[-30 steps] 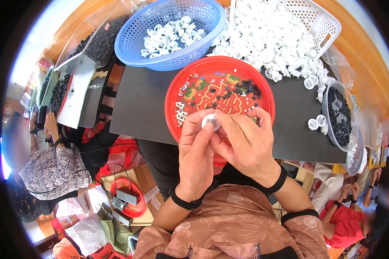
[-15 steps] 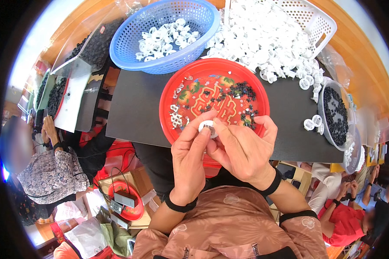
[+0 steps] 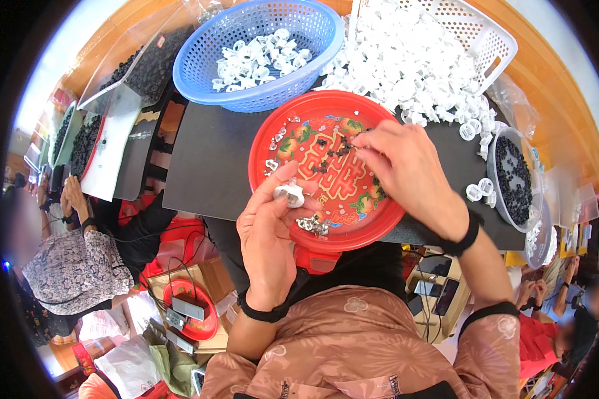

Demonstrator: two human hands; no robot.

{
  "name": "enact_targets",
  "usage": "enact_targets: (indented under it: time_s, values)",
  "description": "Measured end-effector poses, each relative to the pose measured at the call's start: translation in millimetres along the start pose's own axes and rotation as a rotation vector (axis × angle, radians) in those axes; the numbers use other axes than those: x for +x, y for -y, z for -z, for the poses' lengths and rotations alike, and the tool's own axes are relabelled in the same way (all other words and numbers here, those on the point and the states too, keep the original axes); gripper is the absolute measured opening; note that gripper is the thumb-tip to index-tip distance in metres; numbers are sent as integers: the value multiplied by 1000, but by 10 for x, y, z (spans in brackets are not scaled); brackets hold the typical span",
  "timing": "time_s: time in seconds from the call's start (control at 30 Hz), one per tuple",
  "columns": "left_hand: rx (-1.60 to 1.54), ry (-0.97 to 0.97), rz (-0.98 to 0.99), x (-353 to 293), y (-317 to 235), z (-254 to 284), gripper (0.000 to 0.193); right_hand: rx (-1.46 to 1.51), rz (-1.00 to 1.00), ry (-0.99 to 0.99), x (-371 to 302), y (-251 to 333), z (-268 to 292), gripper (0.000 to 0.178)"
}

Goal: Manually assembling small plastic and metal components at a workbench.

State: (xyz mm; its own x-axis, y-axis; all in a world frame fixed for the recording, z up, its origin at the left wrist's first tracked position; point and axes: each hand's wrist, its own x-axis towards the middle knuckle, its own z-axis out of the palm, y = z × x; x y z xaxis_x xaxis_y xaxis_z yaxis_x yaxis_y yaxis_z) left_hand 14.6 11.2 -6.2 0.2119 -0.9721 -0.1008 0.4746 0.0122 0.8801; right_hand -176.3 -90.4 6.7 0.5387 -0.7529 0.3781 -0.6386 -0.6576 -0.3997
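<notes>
Between the thumb and fingers of my left hand [image 3: 271,233] is a small white round plastic part [image 3: 289,194], held over the near left of a red patterned tray [image 3: 373,233]. My right hand [image 3: 406,173] reaches over the tray's right side, thumb and fingertips pinched close to the tiny black pieces [image 3: 333,151]. Whether a piece is between those fingertips is too small to make out. Shiny metal bits [image 3: 313,225] lie in the tray beside my left hand, and small clear-white pieces [image 3: 273,143] sit along its left side.
Behind the tray stands a blue basket [image 3: 203,93] of white parts. A large heap of white parts [image 3: 412,60] spills from a white basket [image 3: 502,50]. At right is a clear tub [image 3: 496,179] of black pieces. Other people [image 3: 80,259] work at both sides.
My right hand has left the white part and moved right and away to the black pieces. My left hand has shifted slightly left, still holding the part.
</notes>
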Motion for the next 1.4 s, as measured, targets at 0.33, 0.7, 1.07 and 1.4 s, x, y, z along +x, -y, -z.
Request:
enact_targets:
  time_s: [0.33,0.7,1.07,1.4]
  values:
    - [-28,63,98,16,24,43,33,-17,79,289,328,-214,-253,10]
    - [119,97,0,-13,86,30,21,130,-55,319,277,-12,-115,14]
    - [504,138,-418,-146,83,-161,17,1440,-723,662,-47,282,309,20]
    - [445,156,-483,-349,47,-153,11,1558,-729,598,-337,532,361,24]
